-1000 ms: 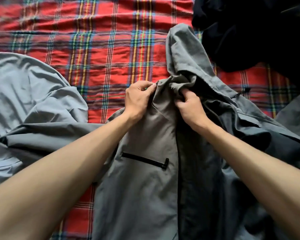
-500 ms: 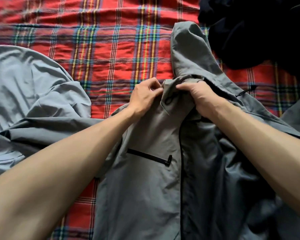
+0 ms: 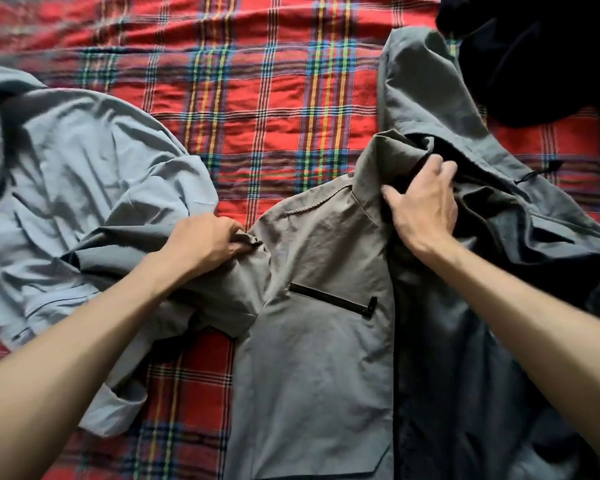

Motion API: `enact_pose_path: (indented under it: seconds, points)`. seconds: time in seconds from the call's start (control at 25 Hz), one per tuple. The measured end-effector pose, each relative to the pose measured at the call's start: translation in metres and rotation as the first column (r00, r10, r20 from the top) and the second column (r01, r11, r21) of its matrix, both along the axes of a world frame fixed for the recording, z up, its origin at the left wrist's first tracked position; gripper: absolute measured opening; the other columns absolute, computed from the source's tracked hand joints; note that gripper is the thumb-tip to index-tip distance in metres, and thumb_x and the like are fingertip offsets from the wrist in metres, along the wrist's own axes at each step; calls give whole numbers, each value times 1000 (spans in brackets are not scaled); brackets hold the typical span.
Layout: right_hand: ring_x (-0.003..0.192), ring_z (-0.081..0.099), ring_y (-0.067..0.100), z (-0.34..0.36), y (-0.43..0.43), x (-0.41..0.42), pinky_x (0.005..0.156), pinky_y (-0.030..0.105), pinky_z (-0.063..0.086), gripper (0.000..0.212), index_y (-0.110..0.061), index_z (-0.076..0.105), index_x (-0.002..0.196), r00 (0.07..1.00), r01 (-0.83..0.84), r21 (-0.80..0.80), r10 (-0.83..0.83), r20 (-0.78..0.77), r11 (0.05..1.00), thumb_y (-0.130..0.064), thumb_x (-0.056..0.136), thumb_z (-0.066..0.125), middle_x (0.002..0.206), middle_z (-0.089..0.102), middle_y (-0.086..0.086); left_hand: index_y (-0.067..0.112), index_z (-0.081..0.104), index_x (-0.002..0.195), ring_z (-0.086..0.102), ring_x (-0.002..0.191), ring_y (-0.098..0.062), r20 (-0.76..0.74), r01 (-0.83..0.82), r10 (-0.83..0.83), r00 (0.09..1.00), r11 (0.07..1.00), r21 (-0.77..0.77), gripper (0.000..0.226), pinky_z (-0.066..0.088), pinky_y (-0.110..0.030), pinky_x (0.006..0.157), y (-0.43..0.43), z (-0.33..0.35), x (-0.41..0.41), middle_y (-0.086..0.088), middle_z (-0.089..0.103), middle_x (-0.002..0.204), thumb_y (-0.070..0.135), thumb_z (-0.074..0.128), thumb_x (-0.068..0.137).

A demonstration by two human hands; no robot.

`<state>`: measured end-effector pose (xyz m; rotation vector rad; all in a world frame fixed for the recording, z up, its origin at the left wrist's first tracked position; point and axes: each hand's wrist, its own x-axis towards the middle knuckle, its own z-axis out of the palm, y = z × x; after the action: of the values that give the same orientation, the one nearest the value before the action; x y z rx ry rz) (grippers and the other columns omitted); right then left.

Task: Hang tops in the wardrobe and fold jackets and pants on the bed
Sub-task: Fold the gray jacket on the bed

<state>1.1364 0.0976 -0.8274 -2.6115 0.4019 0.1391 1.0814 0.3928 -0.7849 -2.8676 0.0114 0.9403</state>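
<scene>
In the head view, the two hands are no longer meeting at the collar as they were half a second ago. The left hand (image 3: 207,241) is now sitting further left and nearer, at the shoulder seam of the grey jacket (image 3: 319,348), clenching a bunch of its cloth where the sleeve begins. The right hand (image 3: 425,204) is staying at the collar, spread wider than before, thumb out on the collar flap and fingertips reaching into the dark lining; whether they are pinching cloth cannot be told. The jacket is lying front up and open on the bed (image 3: 257,98), on its red plaid blanket, a pale blue garment (image 3: 84,168) to its left and a dark garment (image 3: 541,53) at the far right.
</scene>
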Motion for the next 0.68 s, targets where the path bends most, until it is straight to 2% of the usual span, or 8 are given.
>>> enact_pose_path:
  seconds: [0.12,0.24,0.32,0.4,0.48,0.56,0.6,0.68]
  points:
    - [113,48,42,-25,6,-23,92,50,42,64,-5,40,128,996,-67,23,66,63,997,-37,82,71,127,41,20,22,75,89,66,95,-33,315,-162,197,928,978,-135,39,48,-37,78,12,17,-14,-13,72,95,55,55,92]
    - [121,39,41,-39,1,-21,100,50,37,67,-6,41,135,992,-124,4,124,5,992,-34,82,71,135,38,21,15,75,74,61,91,-33,594,-61,162,788,981,-187,34,46,-42,84,28,26,-37,-8,68,101,40,57,89]
    - [120,38,40,-41,0,-17,101,49,36,63,-8,46,133,996,-93,62,92,10,994,-35,82,72,135,38,20,11,73,77,57,97,-30,650,11,264,713,922,-387,23,43,-42,90,32,30,-53,-8,63,113,27,62,89]
    - [122,38,39,-40,0,-13,103,50,37,61,-7,49,130,998,-57,105,59,-18,993,-35,82,73,135,38,19,7,68,80,58,90,-27,652,-8,383,655,866,-500,20,45,-38,84,30,33,-71,-9,62,102,21,61,92]
    - [125,37,38,-39,1,-12,103,52,37,60,-6,48,130,995,-78,53,81,-59,996,-34,83,71,136,37,19,11,62,86,59,86,-31,670,-141,378,639,914,-381,19,45,-40,75,31,31,-81,-9,60,96,28,56,93]
    - [125,39,37,-38,4,-13,103,49,35,57,-4,48,131,997,-56,60,59,-39,997,-33,85,68,136,39,18,14,59,103,56,98,-36,687,-224,279,671,959,-171,23,44,-47,84,30,28,-81,-12,58,111,29,57,86]
    - [124,42,36,-38,6,-13,103,45,35,54,-2,50,129,1000,-10,125,10,-1,992,-32,87,67,134,42,19,13,58,112,53,106,-37,701,-174,219,679,975,-136,31,40,-48,91,25,24,-79,-14,55,120,25,60,83]
    - [118,52,32,-33,7,-7,100,35,37,49,0,57,123,984,160,330,-177,21,930,-34,89,64,126,54,18,12,58,122,49,117,-35,726,75,70,684,983,-165,41,33,-44,100,-2,7,-84,-15,52,133,20,62,83]
